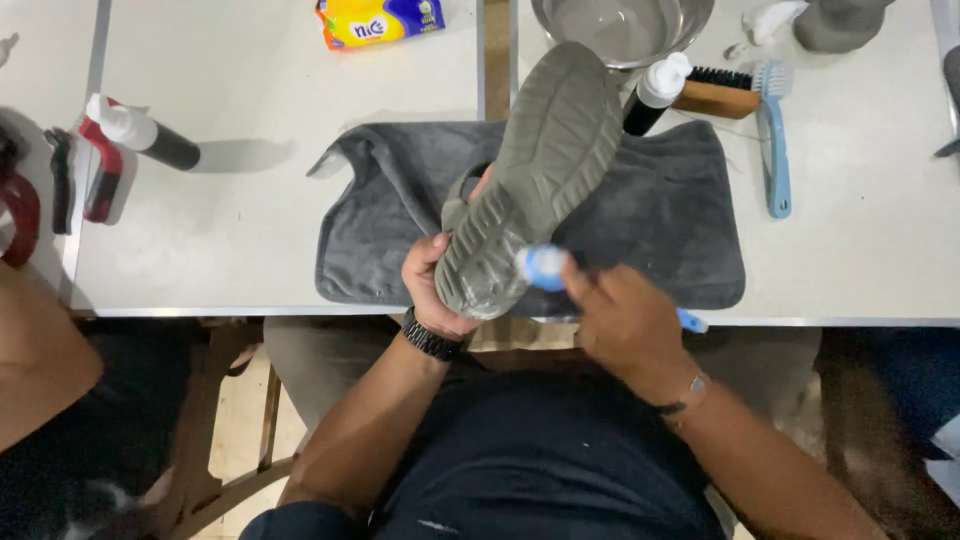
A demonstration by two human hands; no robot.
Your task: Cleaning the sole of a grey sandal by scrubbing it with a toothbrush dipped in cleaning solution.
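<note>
grey shoe (540,170) sole-up over towel (660,210) on bench (250,230). left hand (435,290) fingers clenched on heel. right hand (625,320) fingers grasping small blue brush (545,265), head on sole. best w/ short firm strokes along tread, shoe held steady.

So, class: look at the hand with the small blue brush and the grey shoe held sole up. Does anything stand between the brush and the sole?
Nothing visible does. The right hand has the blue brush head right against the sole of the grey shoe, near the heel. The left hand grips the shoe from the other side, clear of the brush.
</note>
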